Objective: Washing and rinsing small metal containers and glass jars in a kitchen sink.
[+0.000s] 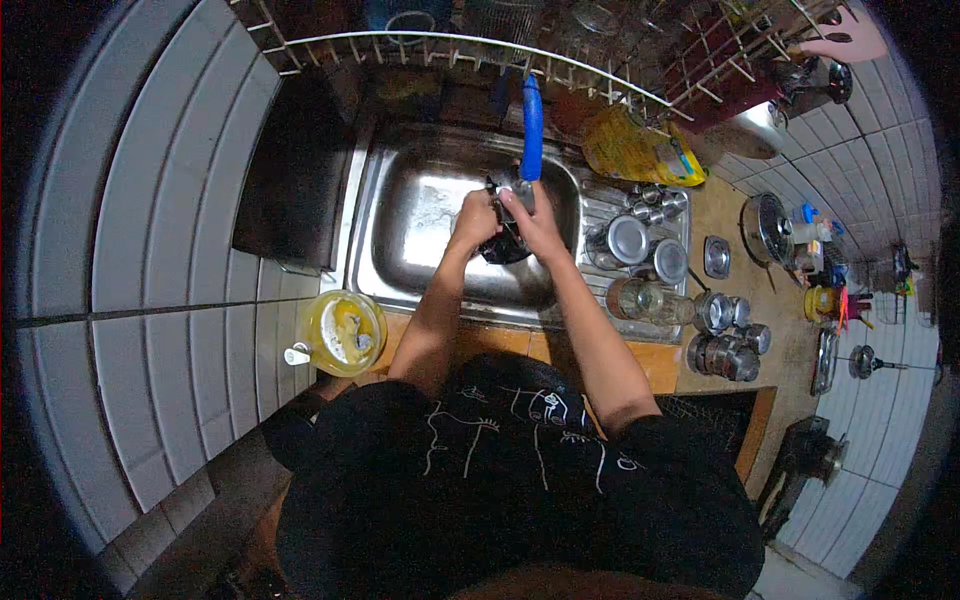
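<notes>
Over the stainless steel sink point(405, 277), my left hand point(477, 217) and my right hand point(536, 221) come together on a dark object point(504, 247) with a black, shiny lower part. Its exact kind cannot be made out. A blue hose point(532, 127) hangs down from above and ends just over my right hand, where something clear or greyish shows between the fingers. My right thumb lies across the top of the object. My left fingers are curled at its left side.
A yellow tub with foamy liquid point(343, 334) stands at the sink's left front corner. Upturned metal cups and glass jars point(637, 300) crowd the drainboard point(592, 206). A white wire rack point(450, 45) spans the back. More steel containers point(724, 356) and a lidded pot point(766, 229) sit at right.
</notes>
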`<state>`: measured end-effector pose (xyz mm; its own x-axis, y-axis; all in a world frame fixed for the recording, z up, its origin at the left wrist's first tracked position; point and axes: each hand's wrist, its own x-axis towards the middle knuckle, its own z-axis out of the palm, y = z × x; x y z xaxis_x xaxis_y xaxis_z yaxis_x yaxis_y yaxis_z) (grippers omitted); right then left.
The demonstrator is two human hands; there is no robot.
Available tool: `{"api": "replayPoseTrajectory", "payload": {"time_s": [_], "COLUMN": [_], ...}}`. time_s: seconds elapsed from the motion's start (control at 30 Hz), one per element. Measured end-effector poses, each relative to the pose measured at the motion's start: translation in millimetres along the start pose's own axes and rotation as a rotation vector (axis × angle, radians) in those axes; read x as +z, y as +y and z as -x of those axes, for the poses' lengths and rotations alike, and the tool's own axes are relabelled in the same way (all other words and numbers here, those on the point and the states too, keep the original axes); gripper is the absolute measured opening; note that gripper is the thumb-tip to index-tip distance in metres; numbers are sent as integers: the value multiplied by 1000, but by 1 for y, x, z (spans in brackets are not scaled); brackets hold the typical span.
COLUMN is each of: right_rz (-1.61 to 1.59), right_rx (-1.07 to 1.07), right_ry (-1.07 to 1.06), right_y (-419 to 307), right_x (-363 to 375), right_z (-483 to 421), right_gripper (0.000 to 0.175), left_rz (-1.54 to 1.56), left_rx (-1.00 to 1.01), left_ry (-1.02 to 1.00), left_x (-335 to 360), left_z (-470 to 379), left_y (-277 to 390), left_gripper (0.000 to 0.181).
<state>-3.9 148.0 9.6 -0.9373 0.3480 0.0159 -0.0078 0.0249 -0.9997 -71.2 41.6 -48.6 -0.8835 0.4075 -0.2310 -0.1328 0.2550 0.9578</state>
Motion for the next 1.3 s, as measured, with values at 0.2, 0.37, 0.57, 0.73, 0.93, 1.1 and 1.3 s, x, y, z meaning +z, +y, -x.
{"api": "replayPoseTrajectory", "payload": {"time_s": [0.2,0.37,0.57,0.73,0.93,1.1,1.3], "right_rz": [66,770,736,872,854,-419,-1173], "right_rx": [135,-354,-271,-311,-229,422,483], "right_ry": [-18,122,40,48,121,143,10], "right_y": [-9,-13,-14,-16,-18,-12,-25], "right_x": [5,5,3,6,-41,-64,-64], "right_z": [-4,1,2,9,18,20,46], "right_gripper": [67,80,83,72,83,63,65], "left_rz": [-9,613,1117,954,-481,43,56], "left_rx": [-10,-120,-243,-365,109,373,235], "left_ry": [-197,-94,-261,51,161,33,-240], "left_x": [0,-13,-4,14,24,39,31], "left_z": [-12,-7,3,-11,-6,-31,-30], "left_y": [-31,-28,13,-4,32,40,75], "left_gripper": [36,38,43,42,28,24,47]}}
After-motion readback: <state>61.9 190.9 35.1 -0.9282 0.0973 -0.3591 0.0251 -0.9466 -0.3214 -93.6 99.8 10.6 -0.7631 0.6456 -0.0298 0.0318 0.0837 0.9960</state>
